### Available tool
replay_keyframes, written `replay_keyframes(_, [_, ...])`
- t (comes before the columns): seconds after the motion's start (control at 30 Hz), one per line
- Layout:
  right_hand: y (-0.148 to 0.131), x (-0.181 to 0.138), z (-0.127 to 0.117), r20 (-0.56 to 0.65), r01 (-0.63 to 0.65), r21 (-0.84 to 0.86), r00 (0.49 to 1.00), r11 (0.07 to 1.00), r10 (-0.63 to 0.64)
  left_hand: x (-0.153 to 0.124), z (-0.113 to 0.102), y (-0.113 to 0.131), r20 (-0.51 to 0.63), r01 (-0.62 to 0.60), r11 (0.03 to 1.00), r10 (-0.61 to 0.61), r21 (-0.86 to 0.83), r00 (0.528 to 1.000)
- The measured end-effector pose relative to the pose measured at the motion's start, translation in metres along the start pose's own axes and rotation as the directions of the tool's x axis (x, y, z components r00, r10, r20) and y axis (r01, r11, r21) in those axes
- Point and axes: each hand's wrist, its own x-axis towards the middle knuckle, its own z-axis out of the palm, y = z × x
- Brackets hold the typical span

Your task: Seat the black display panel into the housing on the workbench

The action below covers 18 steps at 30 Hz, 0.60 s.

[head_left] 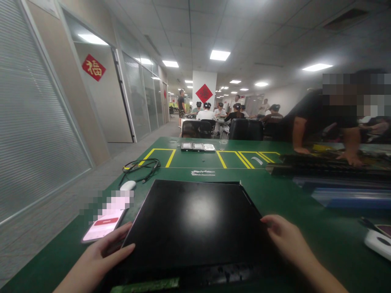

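Note:
A large flat black panel [195, 219] lies on the green table [305, 203] right in front of me. My left hand [102, 254] rests at its left edge, fingers stretched out and touching the panel's side. My right hand [287, 240] is at the panel's right edge with fingers curled against it. A phone [102, 228] with a lit pink and red screen lies just left of the panel, beside my left hand. A green circuit-board edge [146, 285] shows under the panel's near side.
A white mouse [127, 185] and a coiled black cable [142, 167] lie at the left. Small trays [198, 147] sit at the far edge among yellow floor-tape lines. Another person leans on dark panels [324, 162] at the right. A white device [377, 243] lies at the right edge. Seated people fill the background.

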Motion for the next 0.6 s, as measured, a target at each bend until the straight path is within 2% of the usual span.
replay_keyframes(0.2, [-0.003,0.001,0.001,0.017,0.007,0.028,1.000,1.000,-0.008,-0.010,0.006,0.012,0.011,-0.041,0.998,0.041,-0.042,0.999])
replay_keyframes(0.43, [-0.004,0.002,0.004,0.016,-0.100,0.146,0.995,0.984,0.098,-0.013,0.010,0.007,-0.026,-0.066,0.979,0.062,-0.193,0.998])
replay_keyframes(0.6, [-0.002,0.003,0.005,-0.011,-0.149,0.174,0.988,0.973,0.153,-0.016,0.010,0.007,-0.038,-0.150,0.968,0.145,-0.199,0.989])
